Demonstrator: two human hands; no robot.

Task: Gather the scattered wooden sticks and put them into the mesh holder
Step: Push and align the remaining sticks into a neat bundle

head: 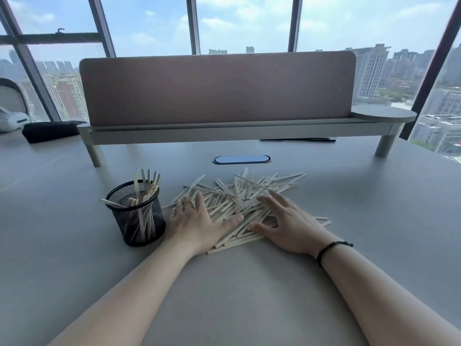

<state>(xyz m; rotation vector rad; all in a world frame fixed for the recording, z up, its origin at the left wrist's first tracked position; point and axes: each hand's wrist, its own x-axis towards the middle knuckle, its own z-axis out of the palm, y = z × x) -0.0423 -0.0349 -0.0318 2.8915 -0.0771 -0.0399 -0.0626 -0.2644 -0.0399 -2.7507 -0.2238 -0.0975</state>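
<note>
Black round mesh holder (pixel 138 216) has several flat sticks standing in it. The pile (pixel 239 196) sits beside it on the table (pixel 249 283), left hand (pixel 197 222) and right hand (pixel 287 226) both spread flat on it.

Bright daylight from the windows (pixel 239 23), soft shadows, wide-angle bending at edges.

high-rise office: desk (pixel 249 283) with partition screen (pixel 217 88), cable grommet (pixel 241 159), city-view windows (pixel 239 23).

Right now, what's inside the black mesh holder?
The mesh holder holds a small bunch of wooden sticks standing on end, their tips above the rim, one leaning left. Its floor and the exact count cannot be seen.
</note>
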